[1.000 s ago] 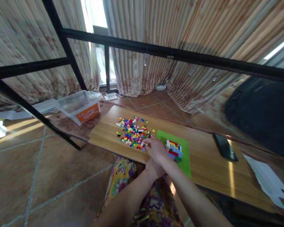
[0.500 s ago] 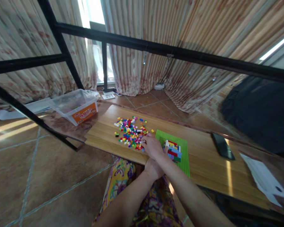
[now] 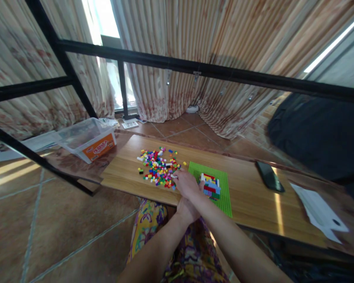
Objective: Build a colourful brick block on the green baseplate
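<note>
The hands cross, 1 at the loose bricks.

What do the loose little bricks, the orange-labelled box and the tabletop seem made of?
Loose bricks: probably hard plastic, from their solid bright colours and blocky shapes; too small to judge finish.
Box: likely smooth, clear plastic, since its walls are see-through.
Tabletop: wood or wood-look laminate, slight sheen; grain lines and a bright streak show.
</note>
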A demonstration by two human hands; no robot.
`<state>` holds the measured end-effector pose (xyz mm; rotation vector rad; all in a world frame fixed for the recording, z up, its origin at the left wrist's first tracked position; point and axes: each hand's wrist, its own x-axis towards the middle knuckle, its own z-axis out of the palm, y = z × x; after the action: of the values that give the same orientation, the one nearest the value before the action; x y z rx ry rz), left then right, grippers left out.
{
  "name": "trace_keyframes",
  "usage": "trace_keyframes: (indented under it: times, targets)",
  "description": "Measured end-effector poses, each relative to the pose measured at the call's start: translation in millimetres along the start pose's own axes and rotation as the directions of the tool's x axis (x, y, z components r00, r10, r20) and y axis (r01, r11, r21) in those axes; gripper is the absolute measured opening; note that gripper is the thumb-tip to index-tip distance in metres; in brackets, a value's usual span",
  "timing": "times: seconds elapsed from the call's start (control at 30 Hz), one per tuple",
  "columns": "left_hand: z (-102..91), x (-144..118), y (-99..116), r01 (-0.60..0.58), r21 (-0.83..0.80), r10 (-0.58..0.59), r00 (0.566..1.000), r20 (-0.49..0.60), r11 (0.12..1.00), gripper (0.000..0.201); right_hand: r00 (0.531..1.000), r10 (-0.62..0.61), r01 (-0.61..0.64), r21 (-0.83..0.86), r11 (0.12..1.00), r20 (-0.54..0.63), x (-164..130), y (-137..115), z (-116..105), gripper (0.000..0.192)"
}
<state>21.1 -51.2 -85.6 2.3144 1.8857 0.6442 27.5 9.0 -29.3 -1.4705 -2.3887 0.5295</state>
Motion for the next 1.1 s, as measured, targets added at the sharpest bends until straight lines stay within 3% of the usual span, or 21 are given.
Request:
trace_keyframes:
  times: [0.1, 0.33, 0.5, 0.83, 1.1]
  targets:
    - [0.1, 0, 0, -0.072, -0.048, 0.076, 0.994, 0.073, 0.996, 0.048, 0.999, 0.010, -0.010, -0.013, 1.000, -0.035, 0, 2, 3, 0.020]
    - [6.7, -1, 2, -0.028, -0.144, 0.039, 0.996, 0.075, 0.989, 0.051, 0.999, -0.024, 0.025, -0.047, 0.999, 0.022, 7, 6, -2, 0.022]
    - [15.0, -3, 0, -0.021, -0.174, 0.035, 0.996, 0.078, 0.984, 0.052, 0.998, 0.017, -0.010, -0.103, 0.995, 0.068, 10, 5, 0, 0.024]
    - [-26.5, 3, 4, 0.066, -0.329, -0.005, 0.983, 0.183, 0.942, 0.057, 0.987, 0.100, -0.079, -0.156, 0.985, 0.127, 19, -3, -12, 0.025]
    - [-16.8, 0, -3, 0.142, -0.379, -0.056, 0.972, 0.230, 0.915, 0.068, 0.965, 0.235, -0.219, -0.136, 0.966, 0.119, 30, -14, -5, 0.022]
